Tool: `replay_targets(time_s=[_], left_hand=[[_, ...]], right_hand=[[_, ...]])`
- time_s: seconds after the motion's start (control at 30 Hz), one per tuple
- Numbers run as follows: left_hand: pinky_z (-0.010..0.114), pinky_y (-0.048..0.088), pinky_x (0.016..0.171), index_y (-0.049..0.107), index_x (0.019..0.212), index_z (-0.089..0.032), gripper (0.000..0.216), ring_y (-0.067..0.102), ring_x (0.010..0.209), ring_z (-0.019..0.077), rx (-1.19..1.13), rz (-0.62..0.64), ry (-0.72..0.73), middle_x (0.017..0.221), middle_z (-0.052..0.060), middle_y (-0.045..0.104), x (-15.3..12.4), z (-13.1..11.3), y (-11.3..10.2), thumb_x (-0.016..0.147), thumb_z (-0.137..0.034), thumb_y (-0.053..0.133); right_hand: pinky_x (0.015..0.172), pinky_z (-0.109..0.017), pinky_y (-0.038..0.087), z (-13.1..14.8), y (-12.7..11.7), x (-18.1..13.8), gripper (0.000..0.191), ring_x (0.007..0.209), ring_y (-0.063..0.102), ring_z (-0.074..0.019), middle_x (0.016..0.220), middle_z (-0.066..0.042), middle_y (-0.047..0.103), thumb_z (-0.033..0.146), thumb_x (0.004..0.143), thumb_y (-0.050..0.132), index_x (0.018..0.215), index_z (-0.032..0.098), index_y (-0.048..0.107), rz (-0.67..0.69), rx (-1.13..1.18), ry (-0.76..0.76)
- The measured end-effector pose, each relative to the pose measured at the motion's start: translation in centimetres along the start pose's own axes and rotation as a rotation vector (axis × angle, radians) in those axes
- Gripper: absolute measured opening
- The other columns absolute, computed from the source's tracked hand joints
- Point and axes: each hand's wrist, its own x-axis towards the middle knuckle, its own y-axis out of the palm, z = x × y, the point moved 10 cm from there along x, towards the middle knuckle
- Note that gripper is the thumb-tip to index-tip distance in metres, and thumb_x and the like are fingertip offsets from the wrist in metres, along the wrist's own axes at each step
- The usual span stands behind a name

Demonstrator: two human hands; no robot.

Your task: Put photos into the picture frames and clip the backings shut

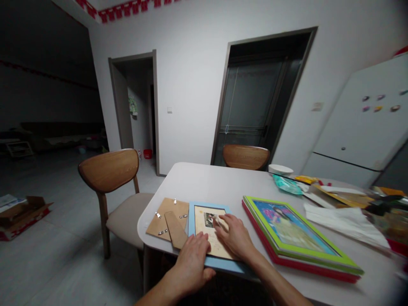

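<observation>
A light blue picture frame (191, 219) lies on the table near its front edge, with a cream sheet (200, 214) inside that bears a small printed photo. My left hand (195, 257) rests over the frame's lower left side, fingers extended on the sheet's edge. Across the sheet's right part lies my right hand (235, 236), its fingers spread and touching beside the photo. Left of the frame is a brown backing board (164, 210) with metal clips, its stand leg (175, 229) angled toward my left hand. Neither hand grips anything visible.
To the right, stacked green and red frames (295, 225) hold a picture of a figure in a dress. Beyond are white paper (344, 221), a teal packet (287, 185) and a white bowl (280, 169). Wooden chairs (111, 170) stand at the table's left and far sides.
</observation>
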Motion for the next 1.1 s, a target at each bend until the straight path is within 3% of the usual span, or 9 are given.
replay_targets(time_s=[0.1, 0.2, 0.4, 0.63, 0.77, 0.9, 1.0, 1.1], left_hand=[[0.044, 0.007, 0.101, 0.054, 0.091, -0.023, 0.040, 0.027, 0.121, 0.0278, -0.039, -0.028, 0.014, 0.126, 0.007, 0.042, 0.1, 0.4, 0.0, 0.055, -0.008, 0.064], [0.045, 0.013, 0.099, 0.054, 0.088, -0.022, 0.037, 0.029, 0.119, 0.0272, 0.090, -0.057, 0.066, 0.126, 0.009, 0.041, 0.0, 0.5, -0.1, 0.055, -0.009, 0.064], [0.043, 0.016, 0.098, 0.053, 0.081, -0.020, 0.030, 0.033, 0.115, 0.0266, 0.272, -0.024, 0.076, 0.122, 0.011, 0.044, -0.3, 0.6, 0.4, 0.056, -0.007, 0.063], [0.042, 0.022, 0.095, 0.055, 0.083, -0.022, 0.033, 0.048, 0.097, 0.0260, 0.258, 0.010, 0.077, 0.099, 0.004, 0.058, 0.1, -0.9, 0.3, 0.054, -0.010, 0.064], [0.036, 0.024, 0.097, 0.052, 0.100, -0.021, 0.040, 0.038, 0.112, 0.0242, 0.309, -0.090, 0.061, 0.120, 0.008, 0.046, -0.5, -0.3, -4.2, 0.062, -0.018, 0.062], [0.043, 0.019, 0.098, 0.045, 0.113, -0.018, 0.059, 0.026, 0.121, 0.0276, 0.627, -0.211, -0.179, 0.130, 0.013, 0.036, -2.4, 4.6, -10.5, 0.058, -0.026, 0.066], [0.046, 0.021, 0.097, 0.047, 0.111, -0.016, 0.061, 0.029, 0.119, 0.0306, 0.695, -0.224, -0.212, 0.127, 0.015, 0.040, -3.7, 7.0, -12.4, 0.055, -0.026, 0.068], [0.043, 0.028, 0.096, 0.052, 0.106, -0.019, 0.053, 0.036, 0.116, 0.0290, 0.739, -0.253, -0.137, 0.121, 0.012, 0.047, -4.3, 7.2, -12.7, 0.055, -0.022, 0.067]], right_hand=[[0.089, -0.039, 0.028, 1.2, 0.5, -1.6, 0.049, 0.112, 0.037, -0.0256, 0.123, -0.010, 0.042, 0.043, 0.062, 0.056, 0.107, 0.024, 0.054, 0.118, 0.009, -0.086], [0.093, -0.041, 0.024, 1.9, 0.8, -3.1, 0.059, 0.117, 0.030, -0.0270, 0.128, -0.009, 0.037, 0.050, 0.055, 0.061, 0.109, 0.026, 0.053, 0.228, 0.032, -0.159], [0.084, -0.036, 0.033, 1.5, 0.3, -3.6, 0.032, 0.103, 0.044, -0.0247, 0.114, -0.012, 0.049, 0.039, 0.069, 0.052, 0.093, 0.022, 0.061, 0.180, 0.014, -0.182], [0.080, -0.035, 0.033, 2.0, 0.3, -3.6, 0.022, 0.097, 0.047, -0.0221, 0.105, -0.006, 0.056, 0.035, 0.072, 0.047, 0.083, 0.026, 0.064, 0.175, -0.067, -0.187], [0.081, -0.035, 0.032, 3.6, -0.4, -3.3, 0.028, 0.098, 0.047, -0.0228, 0.106, -0.009, 0.056, 0.034, 0.073, 0.046, 0.094, 0.022, 0.061, 0.112, -0.057, -0.197], [0.082, -0.033, 0.031, 8.9, -0.3, -3.0, 0.030, 0.094, 0.048, -0.0209, 0.099, -0.008, 0.059, 0.034, 0.076, 0.043, 0.096, 0.021, 0.059, 0.104, 0.050, -0.337], [0.079, -0.036, 0.031, 12.9, 1.5, -2.7, 0.033, 0.089, 0.049, -0.0227, 0.092, -0.008, 0.061, 0.040, 0.073, 0.045, 0.098, 0.022, 0.058, 0.162, 0.062, -0.382], [0.076, -0.042, 0.031, 15.1, 4.0, -2.2, 0.043, 0.088, 0.047, -0.0281, 0.089, -0.012, 0.059, 0.046, 0.061, 0.055, 0.094, 0.018, 0.058, 0.189, 0.050, -0.351]])
